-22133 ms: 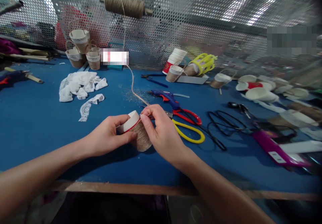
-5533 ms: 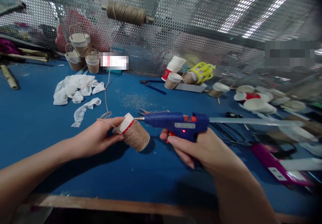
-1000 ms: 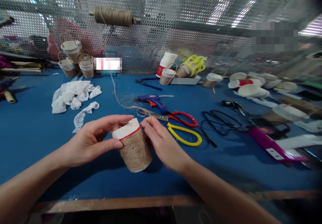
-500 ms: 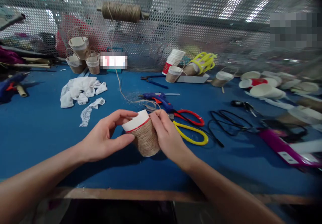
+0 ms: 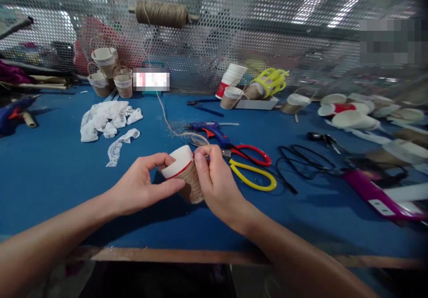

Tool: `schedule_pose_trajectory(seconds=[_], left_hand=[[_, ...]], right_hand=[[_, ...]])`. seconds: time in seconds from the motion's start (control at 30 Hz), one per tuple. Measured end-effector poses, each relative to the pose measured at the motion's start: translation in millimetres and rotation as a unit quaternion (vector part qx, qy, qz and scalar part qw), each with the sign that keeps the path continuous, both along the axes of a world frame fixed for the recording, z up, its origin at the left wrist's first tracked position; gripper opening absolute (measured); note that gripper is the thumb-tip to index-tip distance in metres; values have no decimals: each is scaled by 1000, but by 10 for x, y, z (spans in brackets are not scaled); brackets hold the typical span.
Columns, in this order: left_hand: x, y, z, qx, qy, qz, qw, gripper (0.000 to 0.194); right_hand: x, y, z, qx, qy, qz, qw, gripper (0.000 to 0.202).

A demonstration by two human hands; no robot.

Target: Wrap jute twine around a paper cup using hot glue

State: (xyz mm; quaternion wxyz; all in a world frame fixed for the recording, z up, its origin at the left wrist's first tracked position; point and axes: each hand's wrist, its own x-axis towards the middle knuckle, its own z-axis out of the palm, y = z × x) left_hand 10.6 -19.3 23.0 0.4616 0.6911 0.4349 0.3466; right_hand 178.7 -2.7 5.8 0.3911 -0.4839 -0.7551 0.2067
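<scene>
My left hand grips a paper cup by its rim, fingers inside and thumb on the outside. Brown twine is wound around the cup up to a red line, with the white rim bare above it. At the cup's right side, my right hand pinches the twine, which runs back up toward a spool. Just beyond the hands lie a blue glue gun and scissors with one red and one yellow handle.
White lace lies to the left. Finished small baskets stand stacked at the back left. Pliers, stacked paper cups, a black cable, keys and a purple power strip are further right.
The cup has tilted and shifted slightly left in my hands. My right hand has come a little round its side, still pinching the twine.
</scene>
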Motion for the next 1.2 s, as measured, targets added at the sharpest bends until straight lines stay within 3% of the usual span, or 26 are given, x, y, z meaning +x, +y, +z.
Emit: schedule_pose_trajectory(seconds=[0.2,0.33,0.57,0.97,1.2], left_hand=[[52,-16,-6,-32,40,15,999,15],[33,2,-28,-34,38,-2,999,13],[19,54,-46,-32,45,-13,998,15],[-11,33,-62,-45,10,-25,999,19],[-26,36,-80,-41,-9,-27,999,17]], right_hand=[[-14,-28,-3,94,-67,4,993,7],[17,6,27,118,-51,34,991,6],[79,2,94,97,37,76,992,8],[100,41,116,-30,39,69,996,8],[106,23,115,-51,47,70,995,8]])
